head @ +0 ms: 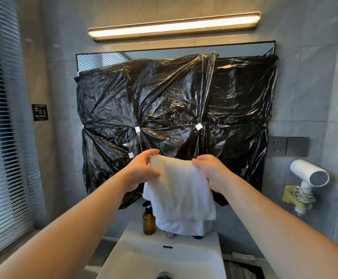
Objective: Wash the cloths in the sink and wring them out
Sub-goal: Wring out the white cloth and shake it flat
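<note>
Above the white sink (184, 256), the left hand (142, 171) and right hand (210, 172) each pinch a top corner of a white cloth (179, 190) (hanging folded), beside a brown bottle (149, 221).

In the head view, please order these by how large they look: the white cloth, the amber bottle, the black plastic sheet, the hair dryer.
1. black plastic sheet
2. white cloth, though it hangs nearer the camera
3. hair dryer
4. amber bottle, partly hidden behind the cloth
</note>
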A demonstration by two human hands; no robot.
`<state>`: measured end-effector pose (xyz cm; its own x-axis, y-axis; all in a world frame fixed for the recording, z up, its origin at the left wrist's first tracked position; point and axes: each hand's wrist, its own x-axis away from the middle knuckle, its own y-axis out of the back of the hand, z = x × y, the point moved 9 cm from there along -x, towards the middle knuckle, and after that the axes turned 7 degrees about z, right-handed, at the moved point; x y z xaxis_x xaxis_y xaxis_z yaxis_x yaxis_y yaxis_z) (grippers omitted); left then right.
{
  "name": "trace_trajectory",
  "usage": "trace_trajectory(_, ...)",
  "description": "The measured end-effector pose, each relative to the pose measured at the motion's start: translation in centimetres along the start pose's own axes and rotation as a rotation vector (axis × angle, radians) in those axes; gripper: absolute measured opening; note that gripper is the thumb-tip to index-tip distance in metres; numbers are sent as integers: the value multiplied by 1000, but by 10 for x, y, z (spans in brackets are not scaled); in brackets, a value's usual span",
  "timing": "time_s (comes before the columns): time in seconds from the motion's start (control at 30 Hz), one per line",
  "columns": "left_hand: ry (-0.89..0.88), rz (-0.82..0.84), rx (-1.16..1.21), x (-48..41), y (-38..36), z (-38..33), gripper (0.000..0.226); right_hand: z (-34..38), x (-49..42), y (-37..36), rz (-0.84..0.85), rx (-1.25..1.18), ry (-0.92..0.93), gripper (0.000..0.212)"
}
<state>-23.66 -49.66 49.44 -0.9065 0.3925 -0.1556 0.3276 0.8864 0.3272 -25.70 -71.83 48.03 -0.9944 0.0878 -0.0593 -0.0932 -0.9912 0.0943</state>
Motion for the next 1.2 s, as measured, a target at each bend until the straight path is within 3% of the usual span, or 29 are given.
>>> trace_trajectory(0.07, 24, 18, -181, 0, 1, 1, 80, 1, 6, -11, 127, 49, 3, 40)
trace_trajectory(0.13, -5, -41, -405, 1, 7, -8, 71, 4, 7, -16, 186, 252, 55, 54)
trace_trajectory(0.23, -52, -101, -753, 6, 7, -24, 43, 22, 14, -26, 107, 777, 210, 21)
trace_trajectory(0.37, 9, -94, -930, 9, 10, -18, 30, 31, 13, -31, 55, 909, 273, 5)
trace_trajectory(0.47, 55, -113, -742, 12, 26, -7, 9, 22, 5, -25, 50, 763, 231, 13)
trace_trajectory(0.57, 75, -145, -279, 21, 34, 14, 20, 2, 4, -33, 92, 419, 170, 24)
trace_trajectory(0.67, 78, -310, 87, 42, 41, 44, 21, -21, 7, -53, 96, 80, 159, 36)
trace_trajectory(0.73, 94, -413, 232, 59, 45, 68, 21, -43, 13, -73, 129, -153, 115, 34)
trace_trajectory(0.87, 120, -547, 299, 98, 55, 120, 15, -99, 30, -139, 393, -315, 2, 22)
trace_trajectory(0.97, 166, -604, 256, 125, 74, 157, 12, -138, 42, -193, 587, -181, -30, 46)
trace_trajectory(1.2, 246, -623, 185, 149, 152, 230, 13, -193, 2, -265, 380, -247, -236, 18)
